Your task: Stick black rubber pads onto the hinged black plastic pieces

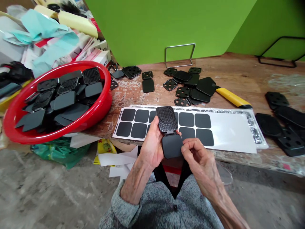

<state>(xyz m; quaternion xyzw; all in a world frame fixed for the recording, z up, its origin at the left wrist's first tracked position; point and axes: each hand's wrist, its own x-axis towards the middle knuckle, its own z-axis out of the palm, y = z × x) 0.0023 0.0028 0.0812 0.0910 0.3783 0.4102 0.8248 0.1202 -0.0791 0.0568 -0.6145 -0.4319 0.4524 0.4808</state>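
A black hinged plastic piece [172,146] lies unfolded across my left hand [153,144], whose fingers wrap round it from behind. Its upper half shows a ridged round pattern; the lower half is flat and smooth. My right hand [196,156] has thumb and fingertips pinched at the right edge of the lower half; whether a thin sticker is between them cannot be made out. Just beyond both hands, a white sheet [232,132] bears rows of dark rounded squares, partly hidden by the held piece.
On the left stands a red basin [107,105] full of black pieces. More black pieces [206,86] and a yellow-handled tool [233,97] lie behind the sheet, others [292,116] at right. A green board [171,28] and wire stand [180,46] are at the back.
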